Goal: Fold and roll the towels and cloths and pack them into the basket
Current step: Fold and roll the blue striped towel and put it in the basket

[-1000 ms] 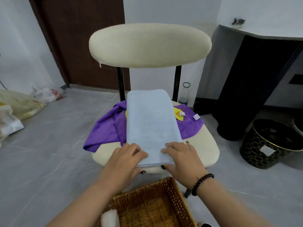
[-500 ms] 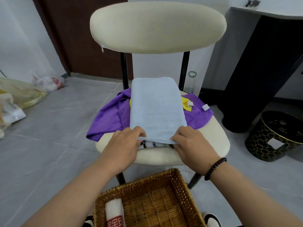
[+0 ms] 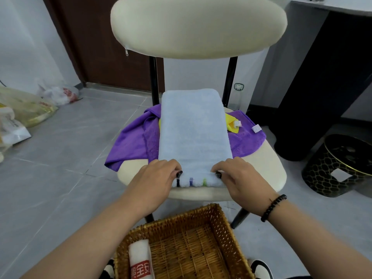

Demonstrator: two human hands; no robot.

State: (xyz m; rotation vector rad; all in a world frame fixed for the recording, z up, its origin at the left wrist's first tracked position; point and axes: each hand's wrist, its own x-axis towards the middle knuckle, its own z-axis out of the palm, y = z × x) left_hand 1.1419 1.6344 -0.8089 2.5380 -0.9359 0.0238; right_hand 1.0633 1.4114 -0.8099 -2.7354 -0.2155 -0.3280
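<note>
Two hands on the near end of the pale blue towel (image 3: 193, 133), and the roll is under way! My left hand (image 3: 155, 184) and right hand (image 3: 239, 180) each curl their fingers over the first tight turn, clamped on the edge where the black, purple and green stripes show. The towel lies folded long on the cream chair seat (image 3: 267, 168), running from near to far over the purple cloth (image 3: 132, 143) and the yellow cloth (image 3: 231, 122). To do this well, I judge, both hands must push forward evenly, keeping the turn snug and its ends level so the roll doesn't cone out to one side, and I should not drag the purple cloth along underneath. Half a second ago my fingers were just lifting that near edge; now it is tucked over and the striped end has come into sight. Near me the wicker basket (image 3: 219, 218) waits, with one rolled white towel (image 3: 140, 256) already lying at its left side.
</note>
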